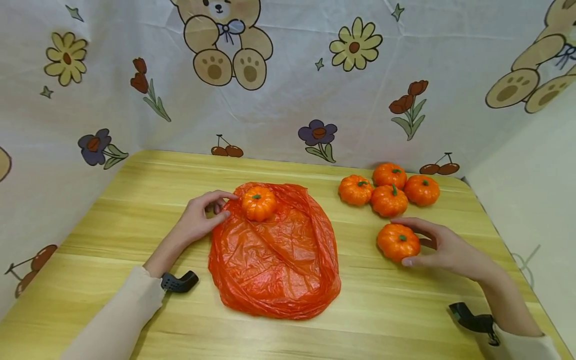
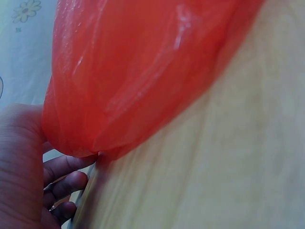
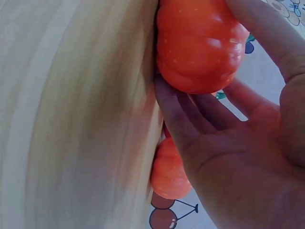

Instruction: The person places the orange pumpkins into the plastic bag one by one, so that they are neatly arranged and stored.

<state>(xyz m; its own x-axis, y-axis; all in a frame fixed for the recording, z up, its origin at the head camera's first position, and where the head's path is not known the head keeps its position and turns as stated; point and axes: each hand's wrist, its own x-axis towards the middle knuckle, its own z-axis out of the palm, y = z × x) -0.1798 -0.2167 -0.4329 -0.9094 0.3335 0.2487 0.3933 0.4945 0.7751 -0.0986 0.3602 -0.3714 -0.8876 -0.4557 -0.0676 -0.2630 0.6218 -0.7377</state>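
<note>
A red plastic bag lies spread on the table with its rim bunched up round it. One small orange toy pumpkin sits at the bag's far left part. My left hand holds the bag's left rim between thumb and fingers; in the left wrist view the bag hides the thumb's tip. To the right of the bag, my right hand grips another toy pumpkin, thumb on the near side and fingers on the far side. The right wrist view shows this pumpkin low by the tabletop.
Several more toy pumpkins stand clustered at the back right of the wooden table. A cloth printed with bears and flowers hangs behind the table. Black wrist cameras are strapped to both forearms.
</note>
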